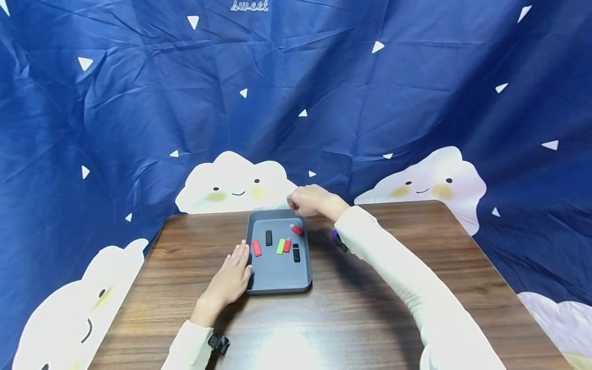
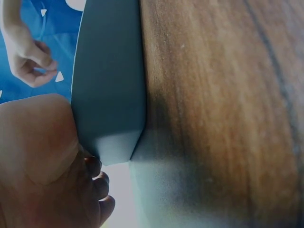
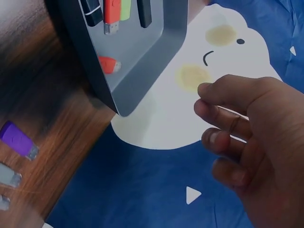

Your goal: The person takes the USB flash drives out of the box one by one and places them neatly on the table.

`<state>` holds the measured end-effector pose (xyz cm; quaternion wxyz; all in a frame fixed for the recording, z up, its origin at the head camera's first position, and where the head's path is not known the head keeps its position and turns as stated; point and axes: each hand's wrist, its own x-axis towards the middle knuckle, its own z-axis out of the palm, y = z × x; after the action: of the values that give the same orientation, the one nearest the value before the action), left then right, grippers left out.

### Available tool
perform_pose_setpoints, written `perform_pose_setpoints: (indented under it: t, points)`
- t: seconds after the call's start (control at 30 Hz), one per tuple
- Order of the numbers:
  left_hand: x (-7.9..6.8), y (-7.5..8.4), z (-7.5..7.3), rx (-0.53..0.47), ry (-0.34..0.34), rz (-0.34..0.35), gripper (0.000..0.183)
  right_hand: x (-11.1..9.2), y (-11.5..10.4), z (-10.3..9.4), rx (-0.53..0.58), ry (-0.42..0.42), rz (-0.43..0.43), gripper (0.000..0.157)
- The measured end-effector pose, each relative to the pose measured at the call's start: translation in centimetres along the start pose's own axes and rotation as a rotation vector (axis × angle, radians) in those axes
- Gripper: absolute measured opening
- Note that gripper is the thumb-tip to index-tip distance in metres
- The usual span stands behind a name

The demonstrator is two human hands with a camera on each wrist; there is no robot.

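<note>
A grey rectangular tray point(image 1: 277, 278) lies on the table with several USB flash drives in it: red point(image 1: 256, 247), black point(image 1: 269, 238) and green point(image 1: 280, 246) ones among them. My left hand point(image 1: 231, 275) rests along the tray's left side, fingers extended against the wall. Over the far right corner hovers my right hand point(image 1: 311, 200). In the right wrist view its fingers point(image 3: 225, 92) are loosely bent, thumb near the index finger, with nothing visible between them. The red drive point(image 1: 296, 229) nearest that hand has its metal plug showing.
To the right of the tray, partly under the right forearm, lie a purple flash drive point(image 3: 18, 138) and darker or greyish ones point(image 3: 8, 175). The wooden table point(image 1: 199, 231) ends just behind the tray, at a blue cloud-print curtain point(image 1: 324, 128).
</note>
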<state>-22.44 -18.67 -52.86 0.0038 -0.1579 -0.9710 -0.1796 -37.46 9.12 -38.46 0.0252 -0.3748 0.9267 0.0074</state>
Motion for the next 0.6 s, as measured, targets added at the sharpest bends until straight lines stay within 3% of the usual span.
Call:
perform_pose_setpoints:
  t: [0.6]
  points:
    - [0.0,-0.1,0.0,-0.017,0.026,0.024,0.062,2.3,-0.6,2.3,0.064,-0.040,0.062,0.005]
